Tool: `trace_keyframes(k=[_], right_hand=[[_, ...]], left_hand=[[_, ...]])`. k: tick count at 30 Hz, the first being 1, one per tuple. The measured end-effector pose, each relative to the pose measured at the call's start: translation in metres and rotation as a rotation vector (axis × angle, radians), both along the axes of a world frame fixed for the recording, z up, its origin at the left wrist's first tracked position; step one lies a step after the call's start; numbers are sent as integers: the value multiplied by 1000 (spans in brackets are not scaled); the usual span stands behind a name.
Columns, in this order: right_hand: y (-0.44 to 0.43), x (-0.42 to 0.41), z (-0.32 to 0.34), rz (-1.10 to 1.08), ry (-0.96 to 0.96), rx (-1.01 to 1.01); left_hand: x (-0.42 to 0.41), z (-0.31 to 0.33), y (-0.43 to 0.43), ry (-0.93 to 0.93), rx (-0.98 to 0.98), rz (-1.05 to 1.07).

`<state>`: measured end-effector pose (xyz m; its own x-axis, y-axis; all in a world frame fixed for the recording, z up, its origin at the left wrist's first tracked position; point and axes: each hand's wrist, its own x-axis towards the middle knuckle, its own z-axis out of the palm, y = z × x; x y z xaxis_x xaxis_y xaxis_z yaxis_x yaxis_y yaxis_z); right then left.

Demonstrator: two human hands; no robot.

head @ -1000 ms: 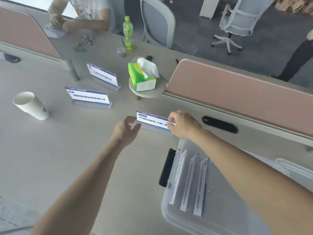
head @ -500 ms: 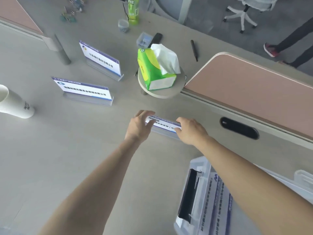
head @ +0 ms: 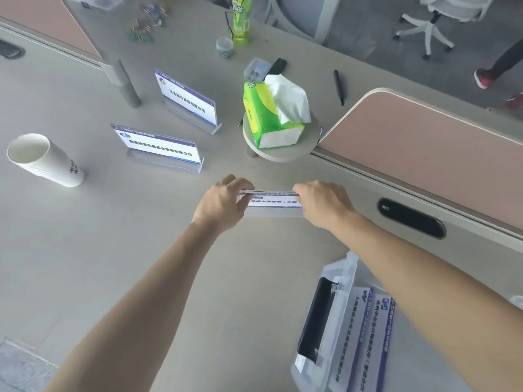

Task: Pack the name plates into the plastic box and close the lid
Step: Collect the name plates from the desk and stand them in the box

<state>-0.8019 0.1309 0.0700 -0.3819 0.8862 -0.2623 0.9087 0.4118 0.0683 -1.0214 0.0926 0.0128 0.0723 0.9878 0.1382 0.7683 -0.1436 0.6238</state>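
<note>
Noted left hand [head: 223,205] newly pinching plate [head: 273,203] end, right hand [head: 322,205] gripping the other. Found plate low at surface [head: 113,236], apart from box [head: 342,267]. Judged ready to lift.

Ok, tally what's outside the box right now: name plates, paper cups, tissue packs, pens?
Name plates: 3, namely the far name plate, the near name plate, and the held name plate pinched between left hand and right hand
Paper cup: 1
Tissue pack: 1
Pen: 1
Total: 6
</note>
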Motion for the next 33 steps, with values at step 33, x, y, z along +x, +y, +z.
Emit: trace_keyframes(k=[33], right_hand=[[-242, 193, 155, -413, 61, -129]], left_hand=[[258, 171, -107, 267, 578, -966]])
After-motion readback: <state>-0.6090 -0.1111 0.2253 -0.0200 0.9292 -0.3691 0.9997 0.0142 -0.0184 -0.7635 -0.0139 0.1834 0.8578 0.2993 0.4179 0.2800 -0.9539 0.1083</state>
